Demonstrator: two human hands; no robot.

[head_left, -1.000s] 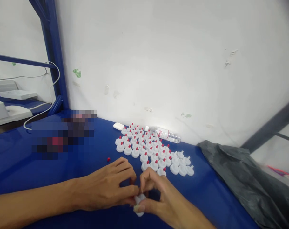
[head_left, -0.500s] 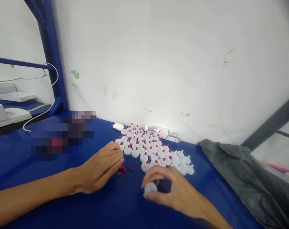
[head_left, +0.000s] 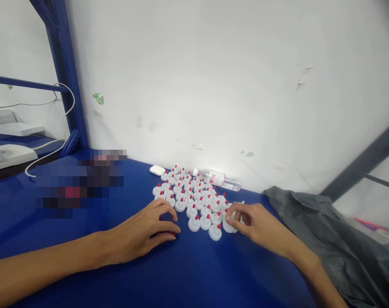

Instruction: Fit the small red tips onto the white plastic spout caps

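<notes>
Several white round nozzle caps (head_left: 193,224) stand in a cluster on the blue tabletop, most with small red tips on their spouts. At the cluster's right side my right hand (head_left: 258,222) has thumb and fingertips pinched on the spout of a white nozzle cap (head_left: 229,226); no red tip shows there. Its palm hides the caps behind. My left hand (head_left: 149,224) rests left of the cluster, thumb and fingers curved apart over small red tips (head_left: 173,233), mostly hidden beneath it. In front stands a red-tipped nozzle cap (head_left: 215,233).
A clear plastic bottle (head_left: 225,180) lies behind the cluster against the white wall, near a small white case (head_left: 157,170). Dark grey sheeting (head_left: 322,226) covers the table's right side. A blue post (head_left: 69,77) and white cable (head_left: 47,158) are at left.
My right hand moved right and away from me, leaving a red-tipped nozzle cap at the cluster's front and reaching another cap. My left hand opened and shifted right over the loose red tips.
</notes>
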